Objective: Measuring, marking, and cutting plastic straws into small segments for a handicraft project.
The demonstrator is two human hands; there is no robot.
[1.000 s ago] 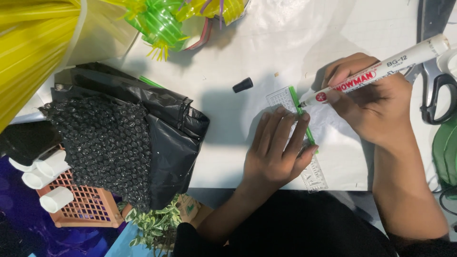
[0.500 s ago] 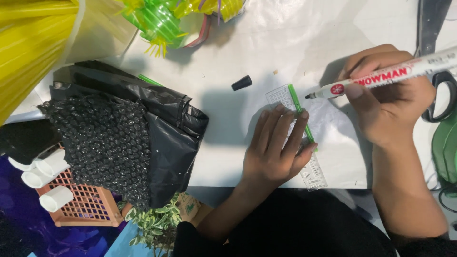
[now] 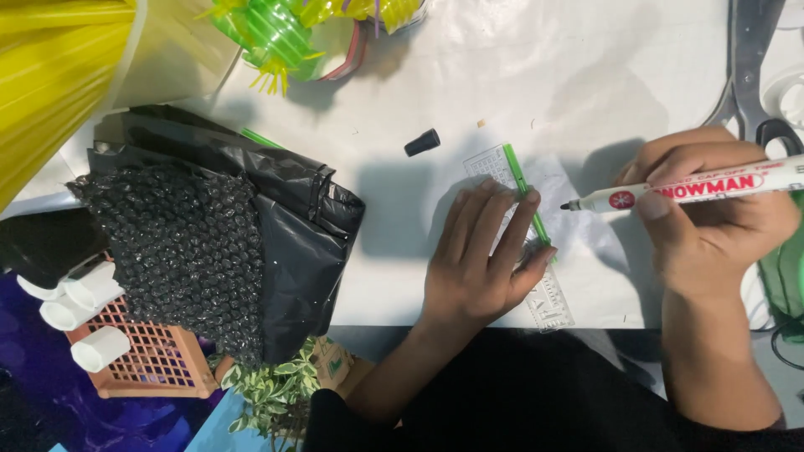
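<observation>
My left hand (image 3: pixel 484 255) lies flat on a clear plastic ruler (image 3: pixel 548 303) and pins a thin green strip (image 3: pixel 526 191) along the ruler's edge on the white table (image 3: pixel 544 75). My right hand (image 3: pixel 712 213) holds a white marker (image 3: pixel 695 191) with a black tip. The tip points left and hovers a little to the right of the strip, above a clear plastic sheet (image 3: pixel 578 218). The marker's black cap (image 3: pixel 421 142) lies on the table, up and left of my left hand.
A black plastic bag (image 3: pixel 285 218) with black bubble wrap (image 3: pixel 180 243) on it sits at the left. Below it is an orange crate (image 3: pixel 155 356) with white tubes (image 3: pixel 79 301). Green and yellow plastic pieces (image 3: pixel 276 33) lie at the top. Scissors (image 3: pixel 749 75) rest at the upper right.
My right hand has drawn the marker to the right, away from the green strip, and its tip now sits off the strip. My left hand has stayed put on the ruler.
</observation>
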